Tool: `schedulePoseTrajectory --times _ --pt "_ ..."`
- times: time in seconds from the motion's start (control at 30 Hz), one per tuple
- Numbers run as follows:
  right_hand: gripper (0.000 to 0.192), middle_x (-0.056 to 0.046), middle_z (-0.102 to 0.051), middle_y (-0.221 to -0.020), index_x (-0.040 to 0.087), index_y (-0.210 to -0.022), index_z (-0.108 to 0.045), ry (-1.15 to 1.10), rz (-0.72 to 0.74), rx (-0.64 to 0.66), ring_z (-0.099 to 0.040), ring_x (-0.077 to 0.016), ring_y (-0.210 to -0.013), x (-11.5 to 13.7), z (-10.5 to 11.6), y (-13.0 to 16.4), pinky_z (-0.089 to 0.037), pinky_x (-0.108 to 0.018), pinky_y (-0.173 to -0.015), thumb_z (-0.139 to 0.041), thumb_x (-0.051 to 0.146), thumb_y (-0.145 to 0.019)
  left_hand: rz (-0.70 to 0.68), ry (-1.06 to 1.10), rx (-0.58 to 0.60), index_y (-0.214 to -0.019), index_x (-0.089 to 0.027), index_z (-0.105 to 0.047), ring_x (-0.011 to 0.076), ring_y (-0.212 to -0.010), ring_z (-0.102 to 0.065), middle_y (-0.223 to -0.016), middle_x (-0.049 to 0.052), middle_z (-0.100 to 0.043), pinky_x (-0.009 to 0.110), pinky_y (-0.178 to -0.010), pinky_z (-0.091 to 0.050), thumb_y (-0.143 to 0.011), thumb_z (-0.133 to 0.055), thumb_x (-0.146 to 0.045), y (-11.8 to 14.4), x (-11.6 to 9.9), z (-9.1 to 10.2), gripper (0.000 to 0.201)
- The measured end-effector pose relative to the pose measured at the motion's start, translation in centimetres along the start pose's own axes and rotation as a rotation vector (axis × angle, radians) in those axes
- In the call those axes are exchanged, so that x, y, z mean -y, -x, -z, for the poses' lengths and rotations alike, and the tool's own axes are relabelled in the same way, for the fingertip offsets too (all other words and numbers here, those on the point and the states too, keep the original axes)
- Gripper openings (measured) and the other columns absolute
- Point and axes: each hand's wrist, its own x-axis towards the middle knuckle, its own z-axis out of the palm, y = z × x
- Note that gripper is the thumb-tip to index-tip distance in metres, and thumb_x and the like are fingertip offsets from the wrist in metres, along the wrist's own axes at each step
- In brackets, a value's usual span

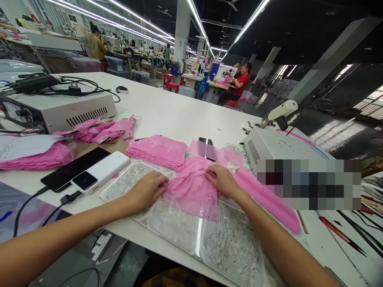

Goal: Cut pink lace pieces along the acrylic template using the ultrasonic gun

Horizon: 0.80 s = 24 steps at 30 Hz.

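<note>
A pink lace fabric piece (194, 183) lies gathered on a grey marbled board (179, 231) in front of me. My left hand (149, 187) pinches its left edge between thumb and fingers. On the other side, my right hand (223, 181) has its fingers closed on the upper right of the same piece. Just behind sits a neat stack of pink lace pieces (158, 150). A flat roll of smooth pink fabric (269, 201) stretches out to the right, beside my right forearm.
On the left are a black phone (74, 167), a white power bank (100, 171), pink lace scraps (104, 130) and a grey box-shaped device (74, 109). Another grey device (287, 145) and red-handled snips (338, 233) are on the right. A person in red (241, 81) works farther back.
</note>
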Motion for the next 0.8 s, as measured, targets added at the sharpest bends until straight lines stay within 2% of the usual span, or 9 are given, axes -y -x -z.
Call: schedulePoseTrajectory --times 0.17,0.27,0.4,0.5,0.57,0.7,0.8 --pt "0.014 -0.002 -0.067 -0.079 0.021 -0.077 -0.065 -0.043 -0.005 -0.022 -0.058 -0.0152 -0.070 -1.2 0.2 -0.3 -0.042 -0.027 -0.066 -0.053 0.023 -0.083 0.084 0.036 0.080 -0.078 -0.019 -0.069 0.0172 -0.074 -0.062 -0.079 0.002 -0.068 0.027 -0.069 -0.048 -0.084 -0.052 -0.020 0.7 -0.1 1.6 0.018" --pt "0.016 -0.003 -0.067 -0.076 0.020 -0.073 -0.065 -0.058 -0.009 -0.015 -0.058 -0.0157 -0.070 -1.3 0.2 -0.3 -0.041 -0.027 -0.066 -0.051 0.023 -0.082 0.133 0.051 0.106 -0.078 -0.019 -0.068 0.0158 -0.067 -0.060 -0.075 0.001 -0.067 0.026 -0.062 -0.045 -0.084 -0.048 -0.023 0.9 -0.2 2.1 0.022" --pt "0.017 -0.002 -0.067 -0.075 0.020 -0.073 -0.066 -0.063 -0.025 0.003 -0.057 -0.0158 -0.068 -1.0 0.2 -0.2 -0.040 -0.027 -0.064 -0.051 0.025 -0.081 0.170 0.041 0.087 -0.093 -0.017 -0.067 0.0204 -0.075 -0.060 -0.085 0.005 -0.067 0.030 -0.067 -0.046 -0.085 -0.052 -0.035 -0.2 -0.5 1.7 0.025" --pt "0.016 -0.002 -0.067 -0.074 0.020 -0.073 -0.066 -0.057 -0.038 0.005 -0.057 -0.0157 -0.067 -0.9 0.4 -0.1 -0.040 -0.027 -0.063 -0.052 0.025 -0.080 0.154 0.040 0.104 -0.080 -0.017 -0.065 0.0229 -0.086 -0.059 -0.089 0.007 -0.065 0.033 -0.077 -0.045 -0.081 -0.056 -0.031 -0.9 -0.7 1.3 0.017" --pt "0.016 -0.001 -0.067 -0.074 0.020 -0.073 -0.066 -0.053 -0.051 0.003 -0.057 -0.0157 -0.067 -1.0 0.5 0.0 -0.040 -0.027 -0.063 -0.052 0.024 -0.079 0.157 0.050 0.139 -0.070 -0.017 -0.061 0.0209 -0.080 -0.058 -0.081 0.006 -0.064 0.031 -0.073 -0.044 -0.081 -0.053 -0.027 -0.8 -0.7 1.6 0.017" --pt "0.016 0.000 -0.068 -0.071 0.020 -0.072 -0.066 -0.049 -0.094 0.005 -0.059 -0.0155 -0.067 -1.4 0.6 0.0 -0.041 -0.026 -0.063 -0.051 0.022 -0.079 0.210 0.068 0.228 -0.069 -0.018 -0.058 0.0151 -0.059 -0.053 -0.062 0.000 -0.060 0.024 -0.057 -0.039 -0.083 -0.048 -0.030 0.6 0.1 3.2 0.021" --pt "0.015 0.000 -0.067 -0.068 0.020 -0.070 -0.065 -0.038 -0.125 0.001 -0.059 -0.0155 -0.064 -1.7 0.6 -0.2 -0.040 -0.026 -0.061 -0.052 0.021 -0.077 0.223 0.049 0.279 -0.066 -0.019 -0.057 0.0135 -0.055 -0.051 -0.058 -0.002 -0.058 0.022 -0.053 -0.037 -0.081 -0.049 -0.030 1.5 1.0 4.7 0.021"
